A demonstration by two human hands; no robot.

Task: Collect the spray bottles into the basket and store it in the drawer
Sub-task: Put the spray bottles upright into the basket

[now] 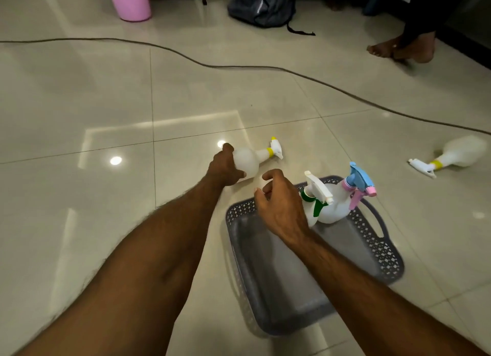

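On the floor beside the basket, left hand fingers wrapped around a yellow-collared spray bottle.

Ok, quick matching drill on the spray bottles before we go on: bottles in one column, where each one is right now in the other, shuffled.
Bottles:
1. Blue-and-pink-topped bottle
2. Yellow-collared bottle on the right
3. Yellow-collared bottle in the middle
4. Green-collared bottle

Places:
A. Gripped by the left hand on the floor
B. In the basket, farther of the two there
C. Lying alone on the floor, untouched
D. In the basket, right beside the right hand

Pairs: 1-B, 2-C, 3-A, 4-D
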